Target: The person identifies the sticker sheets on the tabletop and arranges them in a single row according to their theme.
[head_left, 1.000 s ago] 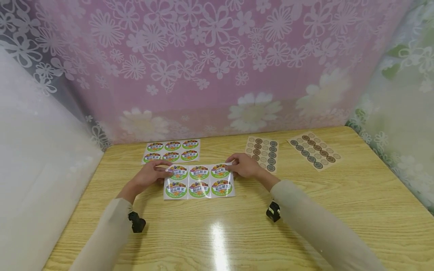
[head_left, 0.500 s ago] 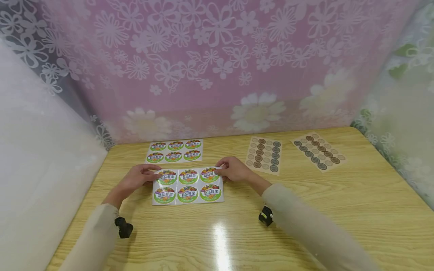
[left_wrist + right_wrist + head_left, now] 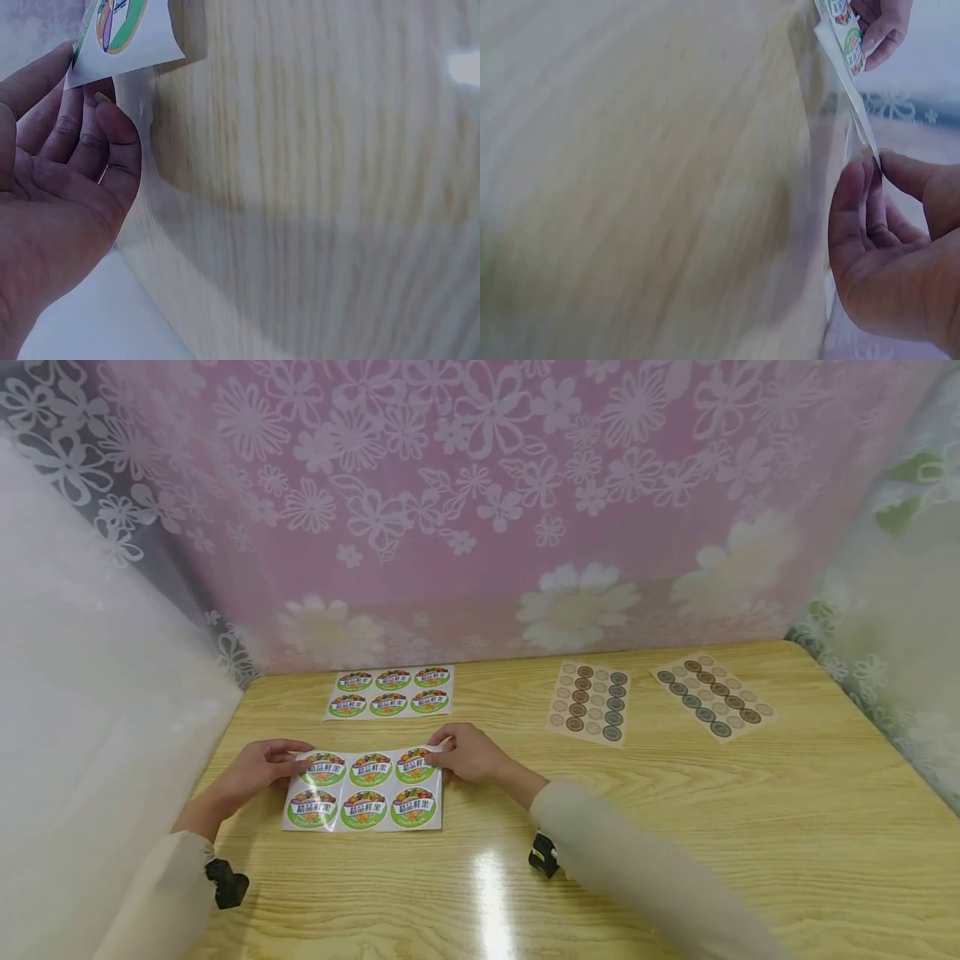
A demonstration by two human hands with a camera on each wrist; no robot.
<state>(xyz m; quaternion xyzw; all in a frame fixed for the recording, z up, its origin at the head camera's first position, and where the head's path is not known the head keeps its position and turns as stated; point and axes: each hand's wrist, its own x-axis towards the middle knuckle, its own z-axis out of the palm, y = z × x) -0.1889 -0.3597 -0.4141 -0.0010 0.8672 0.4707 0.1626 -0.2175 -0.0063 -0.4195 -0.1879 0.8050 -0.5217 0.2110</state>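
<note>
Holding a sticker sheet (image 3: pixel 366 790) level between two hands

From where I stand, everything hangs on how that sheet lies to the fingers. It sits left of centre in the lower half of the frame, its long side running left to right, and most of it falls from the fingers toward the bottom of the frame. The left hand (image 3: pixel 258 768) pinches the upper left corner, thumb on the printed face and fingers behind; the right hand (image 3: pixel 468 753) pinches the upper right corner between thumb and fingertips. Neither is nearer to the sheet: each has its own end. The right wrist view shows it almost edge-on, and it looks raised off the table (image 3: pixel 375 902), its shadow on the wood.

Just beyond its top edge, toward the upper left, a matching sheet (image 3: pixel 389 692) lies flat, its long side running much the same way. The right hand seems slightly closer to that one. Well apart, at centre right, are a brown-dotted sheet (image 3: pixel 588 702) and a tilted dotted sheet (image 3: pixel 712 697), neither touched.
</note>
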